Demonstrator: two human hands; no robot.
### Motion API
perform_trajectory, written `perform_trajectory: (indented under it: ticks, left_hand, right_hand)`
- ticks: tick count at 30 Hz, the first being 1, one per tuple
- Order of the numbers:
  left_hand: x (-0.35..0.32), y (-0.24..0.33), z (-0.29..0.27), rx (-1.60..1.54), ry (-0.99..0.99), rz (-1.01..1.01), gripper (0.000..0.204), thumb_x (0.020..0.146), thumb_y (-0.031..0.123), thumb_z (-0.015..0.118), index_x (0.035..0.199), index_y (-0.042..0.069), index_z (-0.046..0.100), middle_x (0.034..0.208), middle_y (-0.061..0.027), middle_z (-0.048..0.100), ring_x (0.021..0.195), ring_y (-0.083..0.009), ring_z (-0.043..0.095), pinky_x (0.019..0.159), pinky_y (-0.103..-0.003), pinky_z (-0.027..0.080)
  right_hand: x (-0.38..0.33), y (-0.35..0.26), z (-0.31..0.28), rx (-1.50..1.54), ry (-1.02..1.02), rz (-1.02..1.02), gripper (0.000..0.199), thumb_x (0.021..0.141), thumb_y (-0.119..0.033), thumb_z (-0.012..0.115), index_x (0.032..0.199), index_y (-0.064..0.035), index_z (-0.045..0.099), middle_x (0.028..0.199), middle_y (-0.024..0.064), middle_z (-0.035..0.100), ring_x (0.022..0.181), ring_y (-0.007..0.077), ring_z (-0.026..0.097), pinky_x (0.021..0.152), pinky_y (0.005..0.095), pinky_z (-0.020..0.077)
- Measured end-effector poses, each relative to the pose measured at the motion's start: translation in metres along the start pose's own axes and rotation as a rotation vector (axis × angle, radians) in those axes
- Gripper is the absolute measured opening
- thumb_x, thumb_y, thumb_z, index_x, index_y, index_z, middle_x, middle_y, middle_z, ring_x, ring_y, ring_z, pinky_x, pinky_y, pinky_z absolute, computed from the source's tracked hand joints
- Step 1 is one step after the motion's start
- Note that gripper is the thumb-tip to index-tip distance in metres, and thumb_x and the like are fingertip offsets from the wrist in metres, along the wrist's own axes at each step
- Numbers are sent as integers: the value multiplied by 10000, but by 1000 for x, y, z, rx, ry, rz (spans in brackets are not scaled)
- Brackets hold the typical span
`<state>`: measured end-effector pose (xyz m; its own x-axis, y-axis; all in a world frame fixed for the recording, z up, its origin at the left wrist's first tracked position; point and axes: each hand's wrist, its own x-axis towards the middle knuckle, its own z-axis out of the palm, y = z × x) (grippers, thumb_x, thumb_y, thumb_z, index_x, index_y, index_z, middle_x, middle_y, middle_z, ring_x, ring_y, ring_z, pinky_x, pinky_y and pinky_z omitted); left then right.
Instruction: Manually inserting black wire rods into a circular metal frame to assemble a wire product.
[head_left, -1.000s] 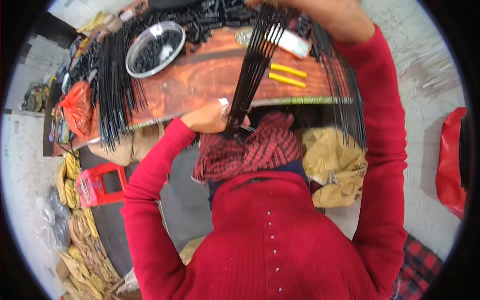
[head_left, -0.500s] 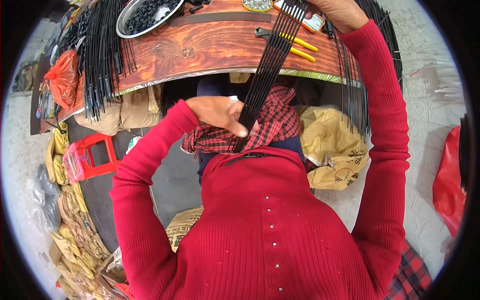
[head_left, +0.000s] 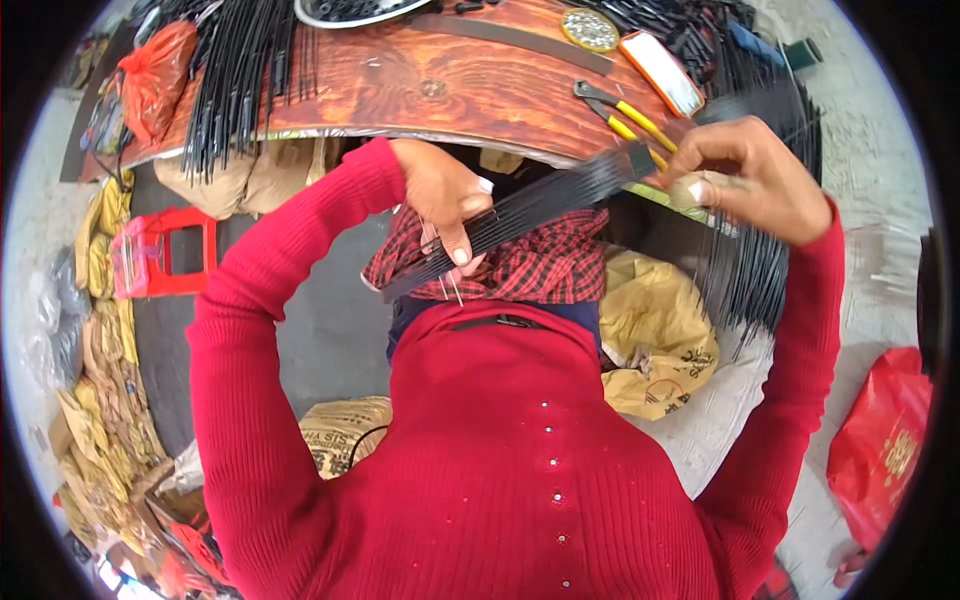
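Note:
My left hand (head_left: pixel 440 200) is closed around a flat, fanned bundle of thin black strips (head_left: pixel 540 208) above my lap, the thumb pressed on top. The bundle slants up to the right, and its far end is blurred. My right hand (head_left: pixel 750 180) is just beyond that far end, with thumb and fingers pinched together. Whatever is between those fingers cannot be made out. Yellow-handled pliers (head_left: pixel 640 122) lie on the table just past the bundle's end. A red and black checked cloth (head_left: pixel 560 250) covers my lap under the strips.
On the wooden table (head_left: pixel 480 90) are a metal bowl (head_left: pixel 370 18) of black parts, a round container (head_left: pixel 590 30) of small pieces and an orange-edged box (head_left: pixel 662 73). Long black strips (head_left: pixel 240 90) hang over the edge. A red stool (head_left: pixel 165 252) stands at left, a yellow sack (head_left: pixel 655 330) at right.
The bundle has swung from steep to a shallower slant. My right hand has come down and nearer from the bundle's top. The view has shifted, showing more of the table's right side.

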<state>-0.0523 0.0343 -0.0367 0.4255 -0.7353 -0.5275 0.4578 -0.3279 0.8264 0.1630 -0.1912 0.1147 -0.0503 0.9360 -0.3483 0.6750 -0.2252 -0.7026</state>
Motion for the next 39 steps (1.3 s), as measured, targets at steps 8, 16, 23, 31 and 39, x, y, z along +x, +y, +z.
perform_trajectory:
  ticks: [8,16,23,31,39]
  left_hand:
    - [42,-2,-6,34,-449,-139,325,892,242,763,1112,15,693,982,-100,757,847,-182,727,700,-315,598]
    - [48,-16,2,16,-513,-230,373,885,282,779,1144,25,700,1006,-85,756,882,-181,720,731,-321,595]
    - [54,-24,-3,61,-444,-265,367,864,288,802,1112,33,714,989,-86,757,865,-171,719,760,-317,584]
    - [11,-1,4,434,106,-48,514,869,358,772,1205,-18,667,1078,-117,736,990,-185,686,820,-322,553]
    - [-87,79,62,315,202,450,366,932,249,712,1183,-14,673,1117,-166,720,1023,-282,704,865,-367,561]
  right_hand:
    - [51,-10,94,-46,-386,-38,455,894,-424,705,1089,-20,627,878,124,665,828,273,669,742,381,530]
    - [66,37,154,450,-700,208,334,1030,-380,527,978,-57,594,701,-26,538,610,77,515,541,249,440]
    - [61,48,164,490,-649,180,310,1037,-349,487,966,-65,589,702,-14,525,590,95,498,528,268,434]
    - [59,56,178,553,-601,263,310,1053,-347,479,975,-65,581,733,-28,510,609,64,473,530,234,419]
    - [58,42,139,731,-144,67,270,1059,-306,477,982,-63,566,692,-38,512,546,27,456,489,190,379]
